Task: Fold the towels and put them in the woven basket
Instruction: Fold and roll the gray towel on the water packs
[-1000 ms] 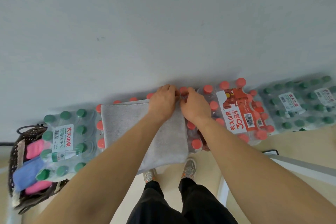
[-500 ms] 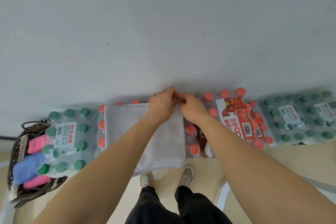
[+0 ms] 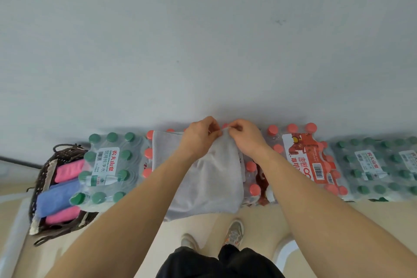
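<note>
1. Head view: the grey towel (image 3: 203, 176) is seen spread over the red-capped water pack (image 3: 255, 178), against the wall (image 3: 203, 40), with its near hem hanging over the pack's front edge.
2. Both hands are closed in a pinch on the towel's far right corner — the left hand (image 3: 199, 136) and the right hand (image 3: 244, 136) meet there, fingertips almost touching.
3. Half a second ago the corner was pressed flat; now it is lifted slightly and a crease is drawn diagonally through the cloth. A further fold is judged to be starting.
4. The towel is soft, matte terry with a stitched hem. The packs beside it are glossy shrink-wrap over round caps — an uneven bed for folding.
5. The woven basket (image 3: 42, 178), dark and coarse, sits beyond the left end of the row, behind the green-capped pack (image 3: 108, 167). Pink and blue rolled towels (image 3: 56, 196) are already held in it.
</note>
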Available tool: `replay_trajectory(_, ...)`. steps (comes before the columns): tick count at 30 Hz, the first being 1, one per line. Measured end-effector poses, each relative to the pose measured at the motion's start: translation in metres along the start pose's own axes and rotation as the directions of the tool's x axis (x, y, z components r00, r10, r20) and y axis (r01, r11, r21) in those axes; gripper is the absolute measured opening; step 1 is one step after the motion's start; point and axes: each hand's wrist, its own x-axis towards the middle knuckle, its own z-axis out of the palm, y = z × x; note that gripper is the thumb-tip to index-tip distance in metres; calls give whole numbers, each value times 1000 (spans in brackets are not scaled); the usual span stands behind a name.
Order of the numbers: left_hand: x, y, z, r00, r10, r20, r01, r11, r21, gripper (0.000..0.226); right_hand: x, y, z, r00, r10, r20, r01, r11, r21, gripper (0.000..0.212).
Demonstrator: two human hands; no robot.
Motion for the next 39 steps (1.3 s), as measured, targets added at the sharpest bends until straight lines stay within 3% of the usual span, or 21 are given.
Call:
replay_trajectory(3,-7,-27,-16,999,7,37,-15,980,198,18,0,-12,4,995,18,-95,-16,1000,19,12)
replay_trajectory(7,-15,-70,-42,998,33,45,-51,874,483,21,1,-29,11,986,50,-160,-45,998,37,15)
replay_trajectory(11,-18,-103,-73,1000,-14,-4,14,829,560,19,2,-46,16,955,-18,-298,0,998,-63,19)
replay_trajectory(18,-30,-124,-116,984,-69,-164,130,909,397,19,5,-58,23,924,-5,-383,-68,982,-177,19)
replay_trajectory(22,-39,-127,-128,976,-176,-129,202,951,234,13,4,-61,25,924,-22,-382,-73,970,-231,19)
replay_trajectory(34,-52,-120,-143,949,-174,-261,183,983,8,13,-10,-63,16,918,-22,-397,-87,963,-255,20)
replay_trajectory(39,-51,-111,-154,944,-149,-293,164,986,27,9,-19,-65,11,917,-5,-398,-93,969,-227,20)
